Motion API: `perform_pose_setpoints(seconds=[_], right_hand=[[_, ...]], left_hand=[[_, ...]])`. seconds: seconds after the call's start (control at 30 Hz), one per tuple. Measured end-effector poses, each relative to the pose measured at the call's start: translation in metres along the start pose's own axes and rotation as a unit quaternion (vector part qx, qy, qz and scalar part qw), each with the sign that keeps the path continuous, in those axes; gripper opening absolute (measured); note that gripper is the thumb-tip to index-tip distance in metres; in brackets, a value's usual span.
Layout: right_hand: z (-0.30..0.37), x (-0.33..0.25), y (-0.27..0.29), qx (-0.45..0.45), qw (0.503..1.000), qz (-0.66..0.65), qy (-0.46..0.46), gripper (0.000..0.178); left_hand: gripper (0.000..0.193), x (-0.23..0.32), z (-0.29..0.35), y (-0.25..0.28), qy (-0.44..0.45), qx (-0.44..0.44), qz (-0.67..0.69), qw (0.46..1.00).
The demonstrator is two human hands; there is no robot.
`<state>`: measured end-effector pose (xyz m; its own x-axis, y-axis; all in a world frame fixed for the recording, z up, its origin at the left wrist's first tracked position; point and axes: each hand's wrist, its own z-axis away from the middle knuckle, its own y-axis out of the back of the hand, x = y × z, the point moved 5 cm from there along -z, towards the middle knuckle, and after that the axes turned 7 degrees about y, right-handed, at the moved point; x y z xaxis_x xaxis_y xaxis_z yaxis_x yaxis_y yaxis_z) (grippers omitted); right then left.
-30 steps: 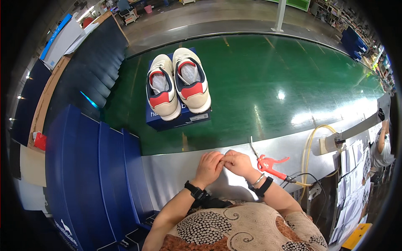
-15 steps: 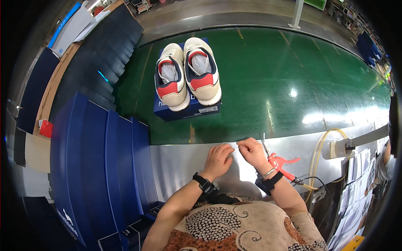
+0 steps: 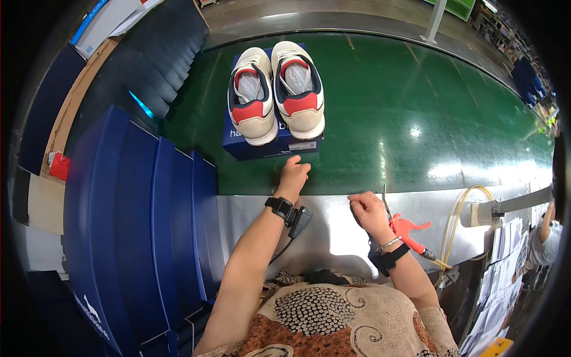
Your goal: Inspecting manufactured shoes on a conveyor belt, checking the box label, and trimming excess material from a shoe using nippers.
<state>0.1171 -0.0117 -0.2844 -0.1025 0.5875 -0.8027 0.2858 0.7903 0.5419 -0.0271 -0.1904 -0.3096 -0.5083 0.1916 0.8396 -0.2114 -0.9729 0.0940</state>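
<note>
A pair of cream sneakers [image 3: 303, 125] with red heel patches and navy collars stands side by side on a dark blue shoe box [image 3: 238, 149]. White paper stuffing fills both shoes. My left hand [image 3: 292, 178] reaches over the green surface just in front of the box, apart from it, its fingers loosely bent with nothing seen in them. Over the metal edge to the right, my right hand [image 3: 370, 213] is closed, fingers curled down; whatever they may hold is hidden. Close beside it lies a red air blow gun [image 3: 405, 228] with a thin metal nozzle.
Several blue shoe boxes [image 3: 137, 220] are stacked along my left. The green belt-like surface [image 3: 380, 107] stretches away beyond the metal edge strip [image 3: 324, 223]. A yellow hose [image 3: 455, 217] loops at the right, near hanging printed sheets [image 3: 496, 279]. Another person [image 3: 546, 241] is at the far right.
My left hand has moved forward and left, away from my right hand, toward the shoe box. The right hand has shifted slightly right, still curled. The view has shifted a little.
</note>
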Motion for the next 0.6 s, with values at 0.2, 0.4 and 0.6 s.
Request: perform_pose_setpoints(seconds=[0.2, 0.4, 0.6], right_hand=[[-0.002, 0.003, -0.002, -0.002, 1.0, -0.005, -0.017, 0.011], [0.005, 0.008, 0.009, 0.012, 1.0, 0.007, -0.016, 0.011], [0.008, 0.011, 0.005, 0.018, 1.0, -0.014, 0.002, 0.011]], left_hand=[[0.045, -0.01, -0.06, 0.008, -0.097, 0.046, -0.058, 0.993], [0.034, 0.0, -0.059, 0.004, -0.18, 0.094, -0.219, 0.954], [0.03, -0.009, -0.06, -0.008, -0.181, -0.002, -0.277, 0.944]])
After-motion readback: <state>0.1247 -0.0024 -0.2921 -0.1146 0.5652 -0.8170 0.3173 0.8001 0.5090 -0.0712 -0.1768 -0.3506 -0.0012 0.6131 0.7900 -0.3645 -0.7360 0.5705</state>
